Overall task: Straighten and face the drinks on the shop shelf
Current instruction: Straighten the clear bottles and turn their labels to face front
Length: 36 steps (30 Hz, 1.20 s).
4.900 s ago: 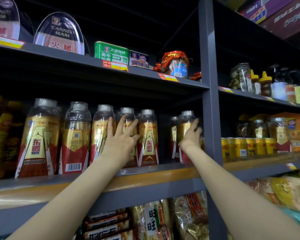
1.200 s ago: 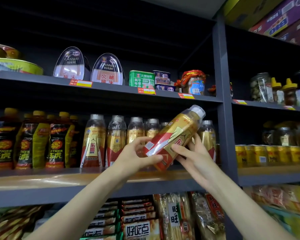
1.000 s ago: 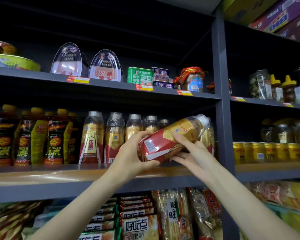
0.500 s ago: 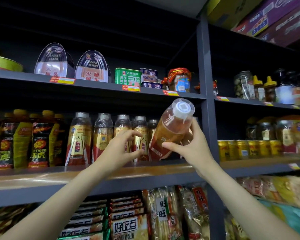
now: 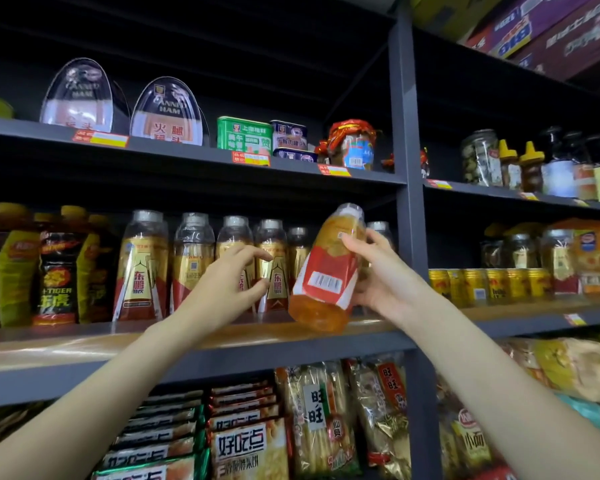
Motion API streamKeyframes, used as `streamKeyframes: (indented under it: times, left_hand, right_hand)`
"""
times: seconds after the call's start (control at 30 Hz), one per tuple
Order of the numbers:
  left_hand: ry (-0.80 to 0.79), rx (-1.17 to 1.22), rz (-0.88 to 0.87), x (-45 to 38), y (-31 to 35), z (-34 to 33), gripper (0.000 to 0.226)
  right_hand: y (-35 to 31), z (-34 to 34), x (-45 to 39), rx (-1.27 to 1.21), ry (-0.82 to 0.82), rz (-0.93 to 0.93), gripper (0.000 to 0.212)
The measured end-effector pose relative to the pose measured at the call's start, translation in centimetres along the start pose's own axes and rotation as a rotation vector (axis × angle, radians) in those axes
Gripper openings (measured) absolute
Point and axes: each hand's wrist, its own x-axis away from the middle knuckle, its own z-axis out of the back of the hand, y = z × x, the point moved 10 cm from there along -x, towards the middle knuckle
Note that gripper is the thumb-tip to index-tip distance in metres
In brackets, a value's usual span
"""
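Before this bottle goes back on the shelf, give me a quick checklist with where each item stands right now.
1. Grip: right hand holds the bottle. Ok.
2. Bottle upright: tilted, base toward the camera. Not ok.
3. Label facing out: barcode side shows. Not ok.
4. Left hand free: fingers loosely curled, holding nothing, in front of the row of bottles. Ok.
5. Open slot at the row's right end: hidden behind the bottle. Cannot tell.

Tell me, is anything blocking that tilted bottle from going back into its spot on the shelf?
Nothing visible blocks it. The right hand holds the tilted bottle over the shelf edge, with a gap behind it; the left hand hovers beside it.
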Motion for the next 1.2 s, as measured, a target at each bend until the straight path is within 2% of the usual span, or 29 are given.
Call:
streamKeyframes:
  times: [0.13, 0.3, 0.4, 0.53, 0.6, 0.67, 0.77, 0.87, 0.93, 0.97, 1.03, 1.2]
  left_hand:
    - [0.002, -0.039, 0.012, -0.9, -0.2, 0.1, 0.034]
    - [-0.007, -0.106, -0.039, -1.7, -0.4, -0.5, 0.035]
    - [-0.005, -0.146, -0.039, -2.9, -0.9, -0.9, 0.037]
    - [-0.062, -0.408, -0.068, -4.7, -1.6, -2.4, 0.048]
    - [-0.069, -0.518, -0.084, -5.4, -2.1, -3.0, 0.054]
    - [-0.046, -0.586, -0.083, -6.1, -3.0, -3.4, 0.061]
    - [-0.062, -0.688, -0.127, -6.3, -4.1, -4.7, 0.074]
    - [-0.094, -0.803, -0.127, -6.4, -5.2, -5.6, 0.093]
    - [-0.092, -0.822, -0.113, -6.6, -5.6, -5.9, 0.095]
    - [-0.058, -0.814, -0.147, -6.6, -5.5, -6.0, 0.093]
    - [-0.109, -0.781, -0.087, -6.5, -6.2, -6.4, 0.091]
    - [-0.117, -0.785, -0.089, -6.5, -6.4, -6.6, 0.091]
  right_hand:
    - [-2.1, -0.1, -0.8, 0.191, 0.081, 0.229, 0.071]
    - [-2.2, 1.1, -2.6, 0.206, 0.181, 0.333, 0.074]
    - [-2.9, 1.2, -3.3, 0.319, 0.218, 0.44, 0.076]
    - [-2.8, 0.6, -4.4, 0.597, 0.187, 0.562, 0.087]
    - [-1.6, 0.5, -5.8, 0.762, 0.162, 0.52, 0.091]
    - [0.2, 0.9, -7.4, 0.914, 0.157, 0.403, 0.095]
    - [2.2, 1.8, -9.1, 1.027, 0.153, 0.243, 0.1]
    - [1.3, 0.6, -10.0, 1.295, 0.1, 0.265, 0.117]
    - [0.2, -0.2, -10.6, 1.463, 0.058, 0.269, 0.127]
    - [-0.1, -0.4, -11.1, 1.51, 0.038, 0.243, 0.128]
    - [0.1, -0.4, -12.4, 1.553, 0.017, 0.18, 0.126]
    - [1.9, 0.7, -16.4, 1.553, 0.069, 0.101, 0.119]
